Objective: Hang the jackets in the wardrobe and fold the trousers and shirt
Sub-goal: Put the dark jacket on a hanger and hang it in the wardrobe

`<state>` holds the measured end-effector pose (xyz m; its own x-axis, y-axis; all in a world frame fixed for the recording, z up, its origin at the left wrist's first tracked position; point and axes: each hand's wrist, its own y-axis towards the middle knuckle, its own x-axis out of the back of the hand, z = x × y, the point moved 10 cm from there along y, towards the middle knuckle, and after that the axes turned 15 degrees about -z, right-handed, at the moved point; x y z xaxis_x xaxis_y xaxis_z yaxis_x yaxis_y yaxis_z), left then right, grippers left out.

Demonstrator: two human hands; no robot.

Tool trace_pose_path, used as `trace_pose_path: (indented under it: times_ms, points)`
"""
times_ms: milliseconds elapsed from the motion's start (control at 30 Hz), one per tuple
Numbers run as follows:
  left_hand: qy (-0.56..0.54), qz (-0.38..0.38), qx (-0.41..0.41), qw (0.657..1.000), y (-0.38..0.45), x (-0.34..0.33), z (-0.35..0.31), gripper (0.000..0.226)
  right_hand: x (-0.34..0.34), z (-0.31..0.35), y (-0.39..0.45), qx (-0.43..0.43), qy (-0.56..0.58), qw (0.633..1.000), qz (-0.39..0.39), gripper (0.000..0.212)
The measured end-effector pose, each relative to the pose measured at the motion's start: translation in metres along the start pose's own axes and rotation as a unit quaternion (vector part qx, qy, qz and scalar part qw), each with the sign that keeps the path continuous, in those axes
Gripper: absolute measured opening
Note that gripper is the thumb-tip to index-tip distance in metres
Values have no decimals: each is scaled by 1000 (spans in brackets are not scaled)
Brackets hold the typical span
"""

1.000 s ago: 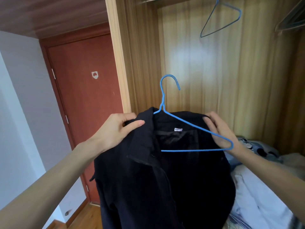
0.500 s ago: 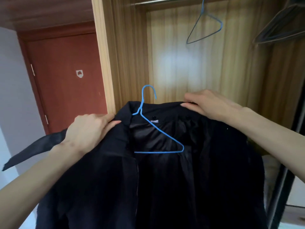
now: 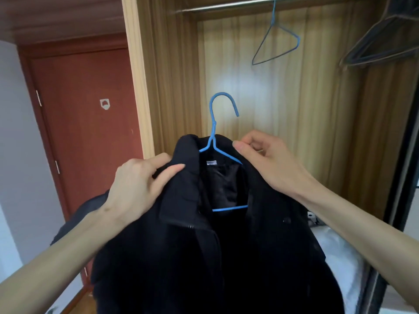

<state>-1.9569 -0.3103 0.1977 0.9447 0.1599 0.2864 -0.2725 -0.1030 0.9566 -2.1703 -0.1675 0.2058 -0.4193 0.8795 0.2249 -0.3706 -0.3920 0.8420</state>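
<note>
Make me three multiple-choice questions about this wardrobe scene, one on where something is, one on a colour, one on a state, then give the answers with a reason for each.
1. Where is the empty wire hanger?
A. On the wardrobe rail
B. On the door handle
C. On the floor

2. What colour is the hanger inside the black jacket?
A. Red
B. Blue
C. White

3. What is the state of the jacket's hanger?
A. Hooked on the rail
B. Lying on the bed
C. Held up below the rail, not yet hooked

Answers:
1. A, its hook sits over the metal rail at the top of the wardrobe.
2. B, the hook and the wire showing at the collar are bright blue.
3. C, the left hand grips the collar, the right hand pinches the shoulder, and the hook hangs free well below the rail.
</note>
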Motion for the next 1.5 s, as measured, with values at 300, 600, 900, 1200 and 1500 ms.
trace_pose_path:
  times_ms: [300, 600, 900, 1200, 1500]
  points:
    - [-103, -24, 102, 989, -7, -5, 29, 43, 2, -18, -24, 106, -86, 990, 47, 51]
    - [-82, 21, 31, 996, -7, -32, 13, 39, -17, -21, -35, 143, -282, 941, 122, 42]
    - [-32, 51, -37, 997, 9, -36, 29, 39, 26, -24, -8, 72, -149, 985, 44, 45]
    - [-36, 132, -23, 990, -3, -84, -24, 53, 14, -23, -24, 65, -165, 981, 76, 39]
    - [-60, 145, -139, 978, 4, -95, -75, 36, 27, -21, -40, 65, -177, 977, 97, 50]
